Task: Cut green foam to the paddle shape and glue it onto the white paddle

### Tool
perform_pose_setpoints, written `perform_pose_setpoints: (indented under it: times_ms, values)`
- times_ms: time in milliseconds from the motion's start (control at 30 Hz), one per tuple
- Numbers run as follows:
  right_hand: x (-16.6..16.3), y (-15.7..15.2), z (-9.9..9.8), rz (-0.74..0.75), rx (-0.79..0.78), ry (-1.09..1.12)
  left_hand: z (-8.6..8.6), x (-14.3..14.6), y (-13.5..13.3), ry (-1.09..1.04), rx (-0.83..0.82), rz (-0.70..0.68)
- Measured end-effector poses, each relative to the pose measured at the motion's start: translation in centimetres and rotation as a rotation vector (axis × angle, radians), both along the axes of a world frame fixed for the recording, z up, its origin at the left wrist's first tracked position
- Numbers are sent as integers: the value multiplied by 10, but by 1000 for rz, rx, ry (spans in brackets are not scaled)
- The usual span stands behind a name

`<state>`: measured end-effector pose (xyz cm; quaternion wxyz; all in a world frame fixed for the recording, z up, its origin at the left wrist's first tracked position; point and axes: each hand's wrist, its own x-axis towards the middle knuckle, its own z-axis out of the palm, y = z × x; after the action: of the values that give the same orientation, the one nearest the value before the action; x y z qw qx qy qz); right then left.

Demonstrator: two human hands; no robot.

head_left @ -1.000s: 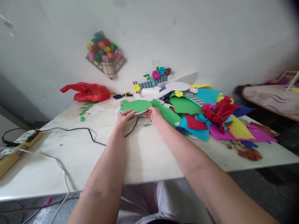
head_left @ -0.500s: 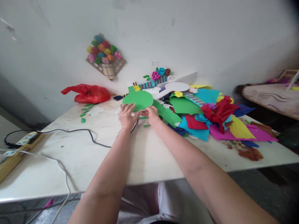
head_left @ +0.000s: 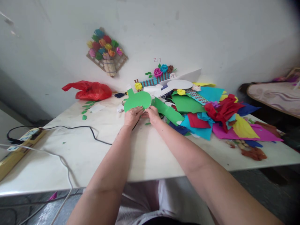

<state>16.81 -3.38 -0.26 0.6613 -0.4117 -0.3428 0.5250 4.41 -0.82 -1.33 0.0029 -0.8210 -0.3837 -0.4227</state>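
A round green paper cutout [head_left: 138,99] with a tab at its upper left is held between my hands, tilted up off the table. My left hand [head_left: 134,116] grips its lower edge, fingers laid across the front face and thumb hidden. At the lower right edge, my right hand [head_left: 152,115] pinches the cutout, its fingertips close to those of my left hand. Behind my right hand lies a green paper strip [head_left: 168,111]. A white guitar-shaped card [head_left: 179,84] rests farther back on the pile.
Coloured paper sheets [head_left: 199,128] and crumpled red paper [head_left: 225,109] heap up at right. A red plastic bag [head_left: 93,91], green paper leaves [head_left: 84,117] and scissors [head_left: 120,95] lie at left. A black cord [head_left: 77,126] runs from a power strip [head_left: 25,142]. Paper flowers [head_left: 105,47] hang on the wall.
My left hand has slid from the left side of the cutout down and right along its lower edge, closer to my right hand. The cutout has shifted slightly left, and the view has moved a little.
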Motion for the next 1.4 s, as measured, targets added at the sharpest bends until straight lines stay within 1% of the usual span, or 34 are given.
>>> perform_pose_setpoints:
  times_ms: [167, 333, 400, 567, 733, 1033, 1100, 1267, 1400]
  values:
    - [0, -1, 0, 7, 11, -13, 4, 4, -7, 128, 32, 62]
    - [1, -1, -2, 20, -1, -23, 4, 4, -8, 126, 11, 103]
    - [1, 0, -3, 19, -4, -22, 4, 3, -9, 138, -7, 139]
    - [2, 2, -6, 17, 13, -7, 8, 5, -15, 203, -24, 285]
    - [3, 3, -6, 12, 3, 2, 5, 5, -14, 238, -14, 337]
    - [10, 0, 2, 54, -72, 61, 6, 4, -15, 233, -10, 320]
    - [10, 0, 3, 47, -72, 72, 6, 4, -14, 204, 5, 290]
    - [3, 0, -1, 52, -31, 59, 5, 5, -10, 150, 3, 166]
    - [-2, -1, -4, 52, -17, 26, 5, 4, -11, 139, -16, 169]
